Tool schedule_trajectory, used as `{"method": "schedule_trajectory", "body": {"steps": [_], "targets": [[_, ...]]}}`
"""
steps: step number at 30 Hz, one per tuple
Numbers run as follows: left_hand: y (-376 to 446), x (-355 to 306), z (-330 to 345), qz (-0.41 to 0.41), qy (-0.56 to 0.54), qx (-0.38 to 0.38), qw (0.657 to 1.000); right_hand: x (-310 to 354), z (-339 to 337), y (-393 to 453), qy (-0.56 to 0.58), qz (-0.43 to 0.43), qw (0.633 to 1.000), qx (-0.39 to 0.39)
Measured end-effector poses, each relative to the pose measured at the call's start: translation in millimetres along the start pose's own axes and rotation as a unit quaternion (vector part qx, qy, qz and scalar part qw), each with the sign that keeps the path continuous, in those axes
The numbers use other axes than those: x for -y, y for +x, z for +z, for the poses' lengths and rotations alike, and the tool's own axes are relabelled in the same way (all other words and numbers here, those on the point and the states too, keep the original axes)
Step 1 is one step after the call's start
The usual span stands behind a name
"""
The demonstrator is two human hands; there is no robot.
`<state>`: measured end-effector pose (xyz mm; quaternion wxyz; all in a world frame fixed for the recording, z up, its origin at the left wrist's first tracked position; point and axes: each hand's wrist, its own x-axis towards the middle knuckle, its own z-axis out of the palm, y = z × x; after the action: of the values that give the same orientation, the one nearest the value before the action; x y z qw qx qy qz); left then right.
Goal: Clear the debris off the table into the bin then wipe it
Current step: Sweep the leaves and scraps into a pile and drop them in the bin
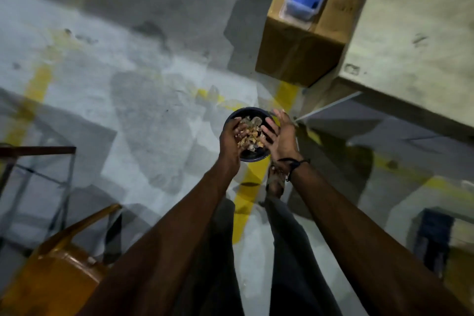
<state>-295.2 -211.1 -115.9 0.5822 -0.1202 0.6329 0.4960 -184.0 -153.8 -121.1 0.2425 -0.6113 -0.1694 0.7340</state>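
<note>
Both hands over bin [252, 111]: left hand [232, 140] cupping debris [250, 134], right hand [278, 133] fingers straight, just beside it.

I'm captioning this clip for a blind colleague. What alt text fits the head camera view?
Seen from above, a person's left hand and right hand tip brownish debris into a round dark bin on the concrete floor. A pale table and a cardboard box stand at upper right.
</note>
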Motion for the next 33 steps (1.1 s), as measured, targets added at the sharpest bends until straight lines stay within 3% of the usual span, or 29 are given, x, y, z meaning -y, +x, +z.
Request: {"method": "schedule_trajectory", "body": {"steps": [8,16,24,33], "targets": [[-160.8,-67.2,1.7,0.042,0.009,0.079,0.996,62.3,-1.4,-173.5,0.056,-0.079,0.995,-0.014],[-239.7,-72.7,47.9,0.045,0.052,0.143,0.987,76.4,-36.2,-258.9,0.160,-0.154,0.972,-0.071],[-280.2,-41.9,144.8,0.068,0.090,0.214,0.970,122.1,-135.8,-286.0,0.237,-0.236,0.935,-0.118],[-308.0,50.8,276.0,0.080,0.089,0.235,0.965,183.6,-300.2,-305.1,0.268,-0.274,0.912,-0.149]]}}
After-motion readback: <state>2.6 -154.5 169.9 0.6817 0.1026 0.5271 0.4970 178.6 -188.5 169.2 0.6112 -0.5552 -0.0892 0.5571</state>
